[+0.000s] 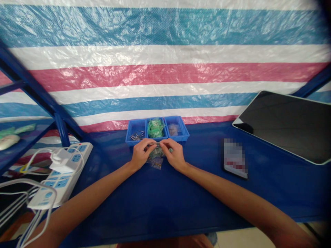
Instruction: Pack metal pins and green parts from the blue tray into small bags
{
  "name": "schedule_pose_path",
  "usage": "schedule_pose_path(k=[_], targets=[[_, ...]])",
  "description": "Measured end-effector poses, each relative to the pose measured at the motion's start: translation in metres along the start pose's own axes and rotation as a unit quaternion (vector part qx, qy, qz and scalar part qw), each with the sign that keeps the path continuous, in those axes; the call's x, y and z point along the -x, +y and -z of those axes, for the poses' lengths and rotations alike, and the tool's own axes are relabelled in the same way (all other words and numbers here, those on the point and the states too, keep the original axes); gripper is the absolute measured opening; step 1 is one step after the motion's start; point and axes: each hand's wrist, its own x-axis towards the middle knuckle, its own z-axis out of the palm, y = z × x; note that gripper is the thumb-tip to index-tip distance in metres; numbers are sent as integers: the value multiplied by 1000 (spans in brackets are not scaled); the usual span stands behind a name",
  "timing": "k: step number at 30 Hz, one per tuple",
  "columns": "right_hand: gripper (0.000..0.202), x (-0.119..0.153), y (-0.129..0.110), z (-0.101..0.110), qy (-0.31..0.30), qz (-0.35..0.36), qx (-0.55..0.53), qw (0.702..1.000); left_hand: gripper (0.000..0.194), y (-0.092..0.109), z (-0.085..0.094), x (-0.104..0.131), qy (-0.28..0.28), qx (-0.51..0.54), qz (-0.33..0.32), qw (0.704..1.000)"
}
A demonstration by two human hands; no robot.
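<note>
Both hands meet at the middle of the blue table, just in front of three small blue bins. My left hand [141,153] pinches the left side of a clear plastic bag [156,159] with small metal parts in it. On the bag's right side, my right hand [173,153] is closed on its upper edge. Loose metal pins lie in the left bin [129,137]. Green plastic packets [155,128] fill the middle bin. A small clear bag [173,130] sits in the right bin [184,133].
A white power strip [74,168] with plugs and cables is at the left, beside a blue metal frame [61,129]. To the right lie a blurred phone-like object [234,158] and a large dark screen [289,127]. Striped plastic sheeting [165,79] hangs behind the table [155,206].
</note>
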Motion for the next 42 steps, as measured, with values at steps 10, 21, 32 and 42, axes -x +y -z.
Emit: schedule_pose_path(k=[10, 21, 32, 42], targets=[[19, 1, 0, 0, 6, 10, 1, 1000, 14, 1, 1, 2, 49, -18, 5, 999], [21, 1, -2, 2, -17, 7, 5, 1000, 22, 2, 5, 1, 15, -14, 2, 1000], [20, -2, 2, -1, -39, 25, 0, 999, 19, 5, 3, 2, 26, -12, -13, 999], [17, 3, 5, -4, -29, -22, -33, 999, 23, -7, -2, 12, 53, 91, 47, 993]])
